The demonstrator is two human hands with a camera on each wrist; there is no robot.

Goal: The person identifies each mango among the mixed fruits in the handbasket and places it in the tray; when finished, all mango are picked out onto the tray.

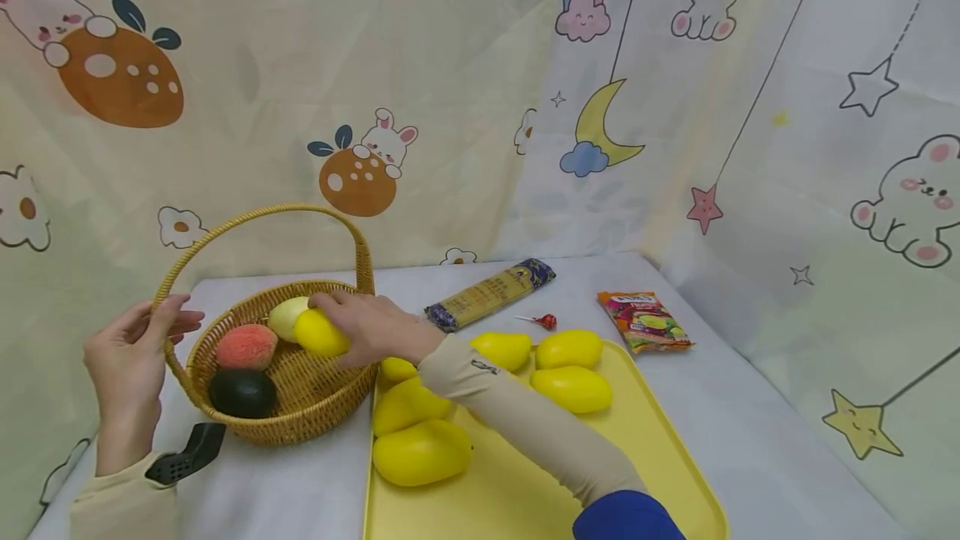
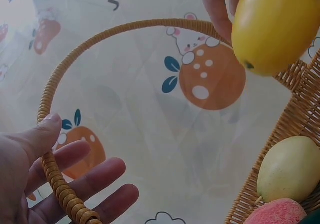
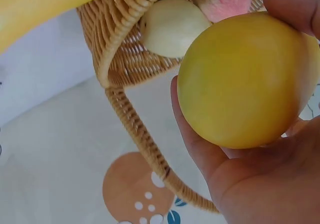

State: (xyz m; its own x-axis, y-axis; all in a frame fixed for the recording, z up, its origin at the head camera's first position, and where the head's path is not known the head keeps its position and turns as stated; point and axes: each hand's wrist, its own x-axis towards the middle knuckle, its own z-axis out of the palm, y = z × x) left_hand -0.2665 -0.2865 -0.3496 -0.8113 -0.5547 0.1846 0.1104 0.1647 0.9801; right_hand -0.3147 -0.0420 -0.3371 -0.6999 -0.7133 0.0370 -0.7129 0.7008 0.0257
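My left hand (image 1: 129,361) holds the side of the handle (image 1: 258,213) of a wicker basket (image 1: 300,423), with the thumb on one side and the fingers on the other. Above the basket's right part, my right hand (image 1: 378,325) grips a yellow mango (image 3: 245,81), its fingers and thumb round the fruit. Inside the basket lie a pale yellow-green fruit (image 1: 285,317), a fuzzy pink peach (image 1: 247,347) and a dark green, avocado-like fruit (image 1: 243,393). The held mango partly covers the pale fruit in the head view.
A yellow tray (image 1: 525,482) right of the basket bears several yellow mangoes (image 1: 422,452); my right forearm crosses over it. Behind the tray lie a long noodle-like packet (image 1: 487,297), a red lollipop (image 1: 547,322) and a colourful snack bag (image 1: 645,322). Printed curtains stand behind the table.
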